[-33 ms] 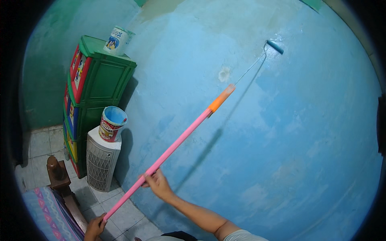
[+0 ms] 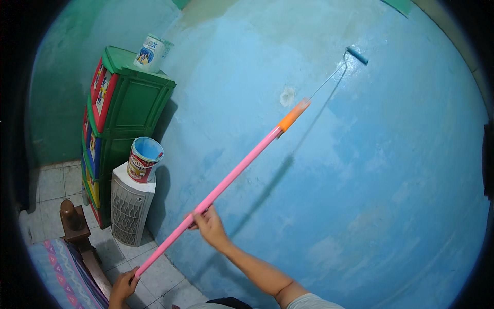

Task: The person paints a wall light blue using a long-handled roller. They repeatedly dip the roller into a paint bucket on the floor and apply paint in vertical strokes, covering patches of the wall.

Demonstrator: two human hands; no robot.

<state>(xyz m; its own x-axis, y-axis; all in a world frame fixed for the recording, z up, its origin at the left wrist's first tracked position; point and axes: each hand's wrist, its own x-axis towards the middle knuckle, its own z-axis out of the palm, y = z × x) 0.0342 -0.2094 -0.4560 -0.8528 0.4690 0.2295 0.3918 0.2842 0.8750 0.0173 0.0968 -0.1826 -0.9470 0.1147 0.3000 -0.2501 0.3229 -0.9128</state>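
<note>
A paint roller (image 2: 357,55) with a blue sleeve rests against the upper right of a blue wall (image 2: 329,216). Its thin wire frame runs down into an orange handle, joined to a long pink pole (image 2: 226,180). My left hand (image 2: 123,286) grips the pole's lower end at the bottom left. Farther up, about a third of the way along, my right hand (image 2: 208,226) is closed round the same pole. The wall is patchy, with paler areas near the top and a wet sheen about the roller.
A green drawer cabinet (image 2: 136,103) with colourful fronts stands at the left, a white paint can (image 2: 149,54) on top. Beside it, an open bucket (image 2: 140,167) with blue inside sits on a white fan-like appliance (image 2: 131,206). A wooden bedpost (image 2: 73,219) and patterned bedding (image 2: 64,273) lie nearer.
The roller has shifted slightly up and to the right along the wall. My hands and the pole have moved with it, and both keep their grip.
</note>
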